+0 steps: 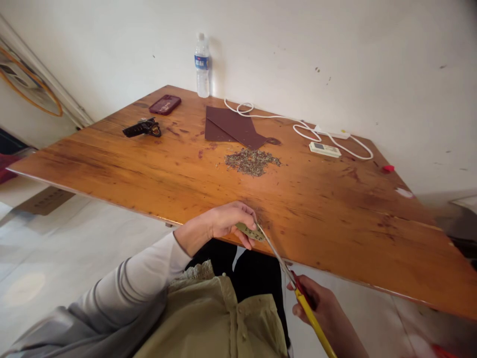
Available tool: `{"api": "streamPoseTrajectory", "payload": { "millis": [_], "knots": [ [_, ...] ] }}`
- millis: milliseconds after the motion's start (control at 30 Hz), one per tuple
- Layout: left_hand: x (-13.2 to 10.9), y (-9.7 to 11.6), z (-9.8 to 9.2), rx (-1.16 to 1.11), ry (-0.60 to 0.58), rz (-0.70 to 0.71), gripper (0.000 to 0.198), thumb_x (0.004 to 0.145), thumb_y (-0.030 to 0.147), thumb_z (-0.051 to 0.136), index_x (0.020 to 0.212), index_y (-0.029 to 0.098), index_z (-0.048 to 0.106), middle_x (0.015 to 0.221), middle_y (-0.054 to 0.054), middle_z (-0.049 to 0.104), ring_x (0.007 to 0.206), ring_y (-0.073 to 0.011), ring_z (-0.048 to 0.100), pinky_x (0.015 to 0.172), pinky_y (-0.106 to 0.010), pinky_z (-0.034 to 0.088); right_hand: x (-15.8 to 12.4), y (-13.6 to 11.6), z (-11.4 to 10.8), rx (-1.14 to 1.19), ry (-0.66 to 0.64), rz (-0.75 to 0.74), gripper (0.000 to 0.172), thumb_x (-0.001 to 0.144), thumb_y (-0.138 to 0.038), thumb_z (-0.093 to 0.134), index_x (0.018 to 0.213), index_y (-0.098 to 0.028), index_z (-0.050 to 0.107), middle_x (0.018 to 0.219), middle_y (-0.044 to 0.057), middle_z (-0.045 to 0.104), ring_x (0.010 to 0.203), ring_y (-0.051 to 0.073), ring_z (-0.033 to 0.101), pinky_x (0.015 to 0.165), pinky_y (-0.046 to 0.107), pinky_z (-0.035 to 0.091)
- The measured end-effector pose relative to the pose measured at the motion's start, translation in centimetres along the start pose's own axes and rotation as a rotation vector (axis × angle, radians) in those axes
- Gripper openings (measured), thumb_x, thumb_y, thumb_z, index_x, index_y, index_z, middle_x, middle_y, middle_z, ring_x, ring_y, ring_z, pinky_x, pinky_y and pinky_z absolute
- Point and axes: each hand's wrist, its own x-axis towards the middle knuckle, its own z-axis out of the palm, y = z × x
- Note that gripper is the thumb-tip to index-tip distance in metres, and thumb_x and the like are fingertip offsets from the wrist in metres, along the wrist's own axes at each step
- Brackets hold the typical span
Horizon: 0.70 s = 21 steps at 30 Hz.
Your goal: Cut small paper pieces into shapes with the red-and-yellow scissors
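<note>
In the head view, my left hand pinches a small olive-green piece with dark printed characters, just over the table's front edge. My right hand, lower and to the right, is closed around the handles of a pair of scissors. One handle is yellow and another part is red. The metal blades point up and left, and their tips meet the printed piece at my left fingers. Whether the blades are parted is hard to tell. Beyond my hands lies a heap of small brownish-grey scraps on the wooden table.
Dark maroon sheets lie behind the heap. A water bottle stands by the wall. Left are a phone and a black hair claw clip. Right are a white cable, a remote control and a small red object.
</note>
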Motion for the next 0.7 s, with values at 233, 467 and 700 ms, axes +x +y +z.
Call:
{"api": "streamPoseTrajectory", "payload": {
  "millis": [233,467,700],
  "knots": [
    [-0.1,-0.1,-0.2,0.000,-0.045,0.005,0.017,0.054,0.021,0.076,0.063,0.015,0.063,0.062,-0.006,0.071,0.055,-0.0214,0.071,0.056,-0.034,0.061,-0.2,-1.3,0.1,-0.081,0.024,0.056,0.017,0.062,-0.031,0.065,0.066,-0.024,0.051,0.059,-0.007,0.034,0.058,0.015,0.031,0.052,0.026,0.031],
    [-0.1,0.2,-0.1,-0.004,-0.026,0.022,0.017,0.057,0.023,0.078,0.063,0.016,0.064,0.060,-0.004,0.069,0.055,-0.0195,0.069,0.054,-0.031,0.059,-0.1,0.3,1.8,0.095,0.188,0.020,0.023,0.062,-0.032,0.071,0.061,-0.024,0.050,0.057,-0.006,0.037,0.056,0.014,0.032,0.051,0.027,0.029],
    [-0.6,-0.5,1.2,-0.110,0.207,0.177,0.029,0.057,0.024,0.087,0.067,0.015,0.061,0.066,-0.005,0.069,0.058,-0.0187,0.069,0.061,-0.034,0.060,-0.5,1.1,4.0,0.605,-0.114,-0.092,0.072,0.083,-0.084,0.056,0.103,-0.017,0.071,0.061,-0.006,0.044,0.045,0.008,0.025,0.045,0.024,0.022]
  ]
}}
